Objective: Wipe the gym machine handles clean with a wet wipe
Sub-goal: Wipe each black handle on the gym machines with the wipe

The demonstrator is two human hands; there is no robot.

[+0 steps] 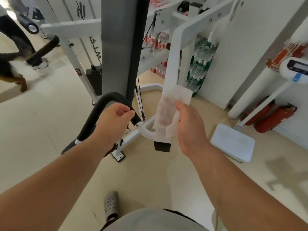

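The black handle point(106, 114) arcs from lower left up and over, just behind the left hand point(115, 120), which hovers loosely curled and empty. The right hand point(188, 124) pinches the wipe point(168, 112), farther off to the handle's right.

A crumpled white wet wipe point(168, 112) hangs just right of the curved black padded handle point(101, 112).
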